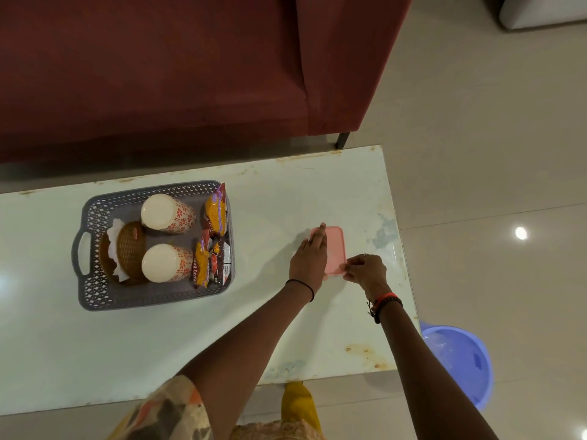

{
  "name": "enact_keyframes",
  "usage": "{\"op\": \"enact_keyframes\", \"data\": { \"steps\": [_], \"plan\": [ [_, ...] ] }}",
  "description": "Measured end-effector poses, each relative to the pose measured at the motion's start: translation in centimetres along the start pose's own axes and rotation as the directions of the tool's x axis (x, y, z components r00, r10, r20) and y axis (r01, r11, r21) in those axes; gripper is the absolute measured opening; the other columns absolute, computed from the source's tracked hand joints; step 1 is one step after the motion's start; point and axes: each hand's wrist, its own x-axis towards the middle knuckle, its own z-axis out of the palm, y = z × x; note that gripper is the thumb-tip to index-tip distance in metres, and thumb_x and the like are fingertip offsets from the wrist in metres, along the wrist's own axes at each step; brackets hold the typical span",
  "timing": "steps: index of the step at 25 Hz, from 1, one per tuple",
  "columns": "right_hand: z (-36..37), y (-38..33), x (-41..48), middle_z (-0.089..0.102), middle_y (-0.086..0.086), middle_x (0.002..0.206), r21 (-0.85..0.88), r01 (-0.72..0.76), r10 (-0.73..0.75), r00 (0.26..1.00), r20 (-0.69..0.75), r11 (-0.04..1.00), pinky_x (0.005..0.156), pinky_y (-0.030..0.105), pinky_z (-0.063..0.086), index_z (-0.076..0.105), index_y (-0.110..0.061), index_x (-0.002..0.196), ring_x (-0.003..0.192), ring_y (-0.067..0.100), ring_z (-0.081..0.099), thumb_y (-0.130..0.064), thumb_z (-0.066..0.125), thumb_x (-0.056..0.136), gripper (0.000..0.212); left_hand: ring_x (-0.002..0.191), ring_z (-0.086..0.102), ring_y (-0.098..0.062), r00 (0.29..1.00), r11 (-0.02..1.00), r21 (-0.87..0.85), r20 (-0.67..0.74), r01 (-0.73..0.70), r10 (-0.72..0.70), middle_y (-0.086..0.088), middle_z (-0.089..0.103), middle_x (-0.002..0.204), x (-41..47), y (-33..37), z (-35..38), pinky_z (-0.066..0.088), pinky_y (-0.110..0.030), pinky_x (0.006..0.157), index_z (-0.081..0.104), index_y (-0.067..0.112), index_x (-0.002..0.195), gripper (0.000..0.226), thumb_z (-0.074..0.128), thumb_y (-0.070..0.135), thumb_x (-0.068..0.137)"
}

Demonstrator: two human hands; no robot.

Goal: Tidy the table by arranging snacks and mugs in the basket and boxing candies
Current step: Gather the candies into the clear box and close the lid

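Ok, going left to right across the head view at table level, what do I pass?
Grey basket → left hand → pink box → right hand → blue bucket on the floor.

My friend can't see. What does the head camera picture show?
Two hands press on a pink box on a pale table: left hand flat on its lid, right hand at its corner. Beside it, a grey basket holds two upside-down mugs and snack packets.
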Motion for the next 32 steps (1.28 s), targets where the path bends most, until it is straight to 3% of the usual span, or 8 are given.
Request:
{"op": "enact_keyframes", "data": {
  "steps": [3,7,10,12,17,21,28,32],
  "plan": [
    [0.2,-0.1,-0.8,0.070,0.024,0.096,-0.019,0.022,-0.023,0.999,-0.032,1.000,0.081,0.037,0.058,0.064,0.004,0.101,0.073,0.026,0.064,0.009,0.067,0.076,0.026,0.139,0.030,-0.024,0.999,1.000,0.011,0.027,-0.024,0.024,-0.008,-0.002,0.159,0.0,-0.3,-0.1,0.023,-0.031,0.116,0.007,-0.001,0.145,0.096,0.072,0.012,0.077],
    [1.2,0.8,-1.8,0.071,0.021,0.093,-0.087,0.097,-0.105,0.990,-0.095,0.991,0.054,0.020,0.049,0.060,-0.001,0.100,0.062,0.019,0.059,0.015,0.051,0.077,0.029,0.138,0.030,-0.025,0.996,0.983,-0.174,0.060,-0.048,0.060,-0.005,0.009,0.158,0.1,-1.1,-0.7,0.024,-0.035,0.115,0.021,0.002,0.144,0.079,0.066,0.025,0.083],
    [1.5,1.5,-1.7,0.068,0.023,0.090,0.031,-0.019,0.022,0.991,-0.132,0.999,0.068,0.033,0.058,0.059,0.001,0.103,0.061,0.025,0.060,0.008,0.056,0.080,0.024,0.123,0.046,-0.030,0.973,0.929,-0.352,-0.149,0.115,-0.177,-0.013,0.038,0.142,-0.3,-1.7,-0.7,0.040,-0.040,0.104,0.038,0.006,0.134,0.058,0.063,0.025,0.086],
    [1.4,1.9,-1.8,0.067,0.025,0.089,0.158,-0.101,0.117,0.988,-0.100,0.982,0.073,0.038,0.061,0.059,0.003,0.100,0.055,0.025,0.061,0.004,0.063,0.081,0.019,0.110,0.053,-0.033,0.926,0.802,-0.514,-0.039,0.304,-0.376,-0.017,0.051,0.123,-0.7,-2.2,0.1,0.046,-0.044,0.093,0.047,0.003,0.123,0.048,0.064,0.027,0.085],
    [1.4,2.2,-2.2,0.064,0.035,0.107,0.317,-0.135,0.156,0.987,-0.043,0.939,0.054,0.020,0.058,0.058,0.003,0.088,0.063,0.028,0.063,0.013,0.062,0.080,0.014,0.087,0.068,-0.034,0.858,0.438,-0.772,0.264,0.462,-0.440,-0.024,0.071,0.090,-2.0,-2.2,1.4,0.054,-0.038,0.083,0.066,-0.005,0.088,0.022,0.060,0.016,0.086],
    [1.2,2.5,-2.3,0.062,0.035,0.112,0.354,-0.165,0.178,0.984,-0.003,0.920,0.069,0.029,0.061,0.059,0.006,0.093,0.083,0.035,0.064,0.016,0.063,0.078,0.019,0.090,0.065,-0.031,0.872,0.527,-0.720,0.234,0.452,-0.430,-0.021,0.071,0.092,-1.8,-2.1,1.4,0.045,-0.027,0.071,0.069,-0.004,0.085,0.020,0.062,0.014,0.084],
    [1.5,1.7,-1.4,0.064,0.034,0.108,0.226,-0.136,0.158,0.984,-0.086,0.965,0.077,0.035,0.057,0.062,0.014,0.095,0.090,0.043,0.068,0.019,0.061,0.077,0.018,0.097,0.064,-0.034,0.866,0.524,-0.707,0.269,0.475,-0.422,-0.022,0.069,0.101,-0.7,-2.2,0.9,0.052,-0.037,0.087,0.066,-0.005,0.094,0.017,0.066,0.006,0.080],
    [1.0,1.3,-1.1,0.065,0.030,0.105,0.122,-0.137,0.142,0.989,-0.031,0.983,0.079,0.037,0.057,0.060,0.005,0.091,0.074,0.033,0.064,0.012,0.065,0.078,0.016,0.101,0.062,-0.035,0.862,0.507,-0.719,0.265,0.475,-0.432,-0.023,0.066,0.106,-1.1,-1.8,0.4,0.050,-0.043,0.090,0.056,0.002,0.111,0.031,0.063,0.003,0.080]
  ]
}}
